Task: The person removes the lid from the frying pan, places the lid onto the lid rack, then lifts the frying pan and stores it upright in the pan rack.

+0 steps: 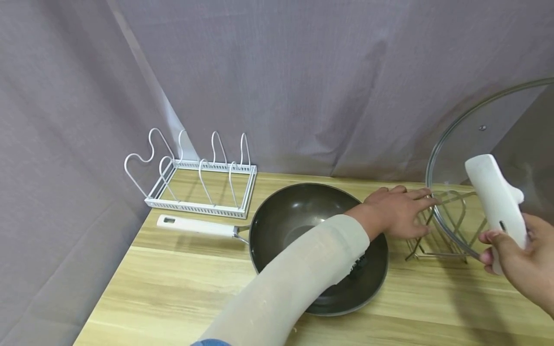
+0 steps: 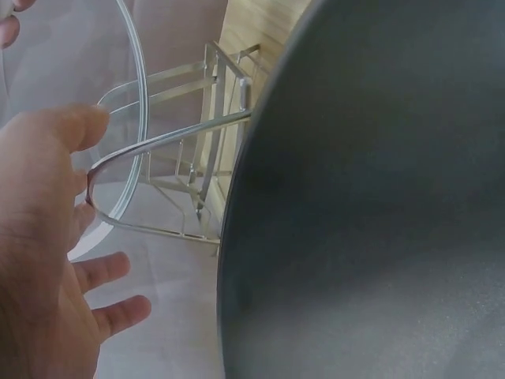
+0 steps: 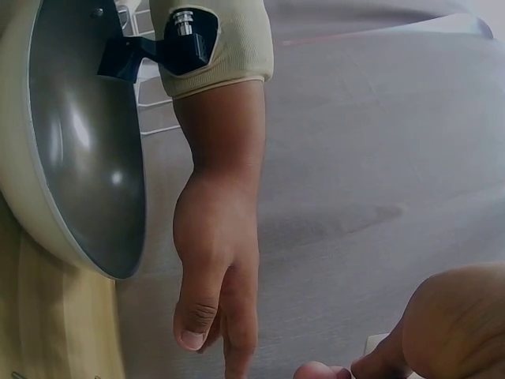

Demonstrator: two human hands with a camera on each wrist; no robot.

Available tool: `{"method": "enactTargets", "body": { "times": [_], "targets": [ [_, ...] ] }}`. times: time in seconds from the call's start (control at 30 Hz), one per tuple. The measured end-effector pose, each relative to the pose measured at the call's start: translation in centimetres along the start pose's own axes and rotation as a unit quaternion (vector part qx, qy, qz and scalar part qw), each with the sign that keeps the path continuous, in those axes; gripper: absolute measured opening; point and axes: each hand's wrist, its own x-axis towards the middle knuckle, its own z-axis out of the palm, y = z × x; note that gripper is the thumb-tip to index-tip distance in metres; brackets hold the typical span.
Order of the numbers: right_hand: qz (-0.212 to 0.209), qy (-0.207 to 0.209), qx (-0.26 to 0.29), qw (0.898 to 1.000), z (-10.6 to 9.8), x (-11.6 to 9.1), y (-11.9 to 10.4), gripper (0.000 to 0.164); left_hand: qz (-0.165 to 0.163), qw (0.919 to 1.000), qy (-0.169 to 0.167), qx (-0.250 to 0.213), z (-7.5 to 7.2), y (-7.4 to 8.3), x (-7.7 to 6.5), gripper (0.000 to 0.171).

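Observation:
My left hand (image 1: 396,211) reaches across a dark wok (image 1: 298,216) with its fingers spread. In the left wrist view those fingers (image 2: 122,312) are fairly straight and touch the end loop of a metal wire rack (image 2: 170,138). My right hand (image 1: 523,254) grips the white handle (image 1: 493,192) of a large glass lid (image 1: 459,139). The lid stands on edge, its rim passing down at the wire rack; whether it rests in a slot I cannot tell. In the right wrist view only part of the right hand (image 3: 450,324) shows.
A white rack (image 1: 195,209) with several upright wire loops stands at the back left of the wooden table (image 1: 173,288). The wok's white handle (image 1: 196,226) points left in front of it. A grey curtain (image 1: 281,86) hangs behind.

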Motion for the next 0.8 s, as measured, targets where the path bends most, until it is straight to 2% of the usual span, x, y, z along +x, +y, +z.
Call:
{"method": "enactTargets", "body": {
  "times": [0.07, 0.13, 0.3, 0.37, 0.5, 0.63, 0.8],
  "targets": [
    [0.004, -0.001, -0.012, 1.000, -0.04, -0.02, -0.10, 0.046, 0.005, 1.0000, 0.003, -0.001, 0.10, -0.13, 0.04, 0.072],
    [0.012, -0.002, -0.031, 0.999, -0.05, -0.22, -0.23, 0.036, 0.005, 1.0000, 0.005, -0.005, 0.12, -0.14, 0.05, 0.072],
    [0.021, -0.013, -0.047, 0.999, -0.18, -0.52, -0.46, 0.033, 0.006, 0.9999, 0.009, -0.012, 0.20, -0.08, 0.14, 0.073],
    [0.020, -0.016, -0.042, 0.999, -0.20, -0.46, -0.47, 0.038, 0.005, 0.9998, 0.012, -0.012, 0.29, -0.11, 0.25, 0.072],
    [0.019, -0.021, -0.053, 0.998, -0.20, -0.53, -0.45, 0.031, 0.005, 0.9998, 0.016, -0.015, 0.44, -0.17, 0.38, 0.072],
    [0.021, -0.024, -0.056, 0.998, -0.26, -0.53, -0.41, 0.036, 0.009, 0.9996, 0.020, -0.017, 0.50, -0.28, 0.45, 0.072],
    [0.028, -0.025, -0.066, 0.997, -0.24, -0.66, -0.34, 0.024, 0.014, 0.9995, 0.023, -0.015, 0.54, -0.31, 0.41, 0.073]
  ]
}}
